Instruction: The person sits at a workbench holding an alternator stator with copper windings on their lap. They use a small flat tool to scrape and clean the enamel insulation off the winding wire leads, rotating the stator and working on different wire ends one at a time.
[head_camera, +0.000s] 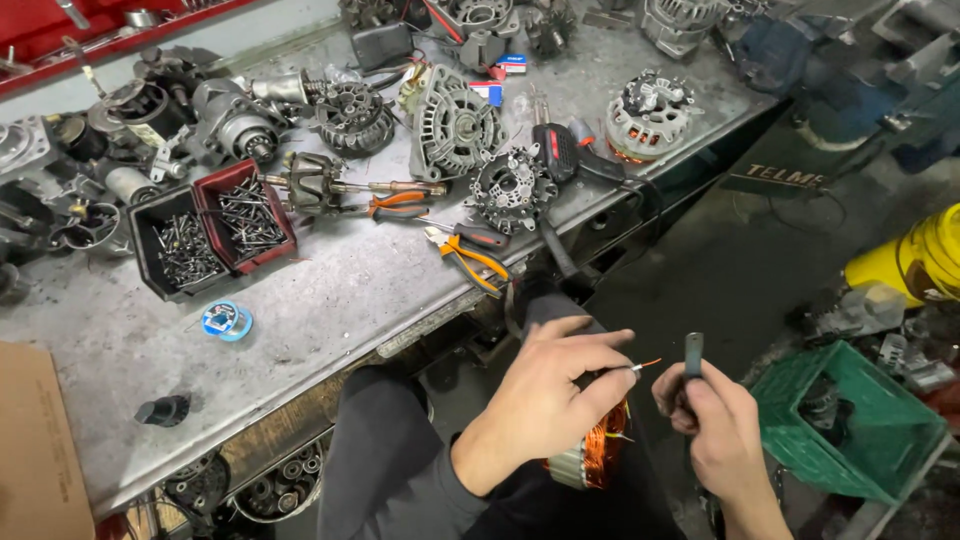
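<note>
Right at the fingertips, the left hand (548, 388) pinches a thin copper wire lead (645, 364) between thumb and forefinger, fingers closed on it, and the bare orange end pokes out toward three o'clock, long axis nearly level with a slight upward tilt. Just beside that tip, still apart from it, the right hand (718, 420) is clamped around a small dark tool (693, 353) that stands upright, its flat end pointing to twelve o'clock; what kind of tool it is cannot be told. So the wire end lies at about nine o'clock from the tool, and the left hand is the one on the wire while the right is the nearer to the tool's working end. Below the left palm, at six o'clock, sits one stator (590, 458) with orange copper windings, resting in the person's lap and partly hidden by the wrist. Moving outward to the workbench (330, 300) at eleven o'clock: two pairs of orange-handled pliers (470, 255), one black soldering gun (556, 150), one bare rotor (318, 183) lying on its side, two trays of screws (212, 228), one black and one red, touching side by side, and one blue spool of solder (226, 320). Off at four o'clock stands one green plastic crate (870, 440) on the floor.
</note>
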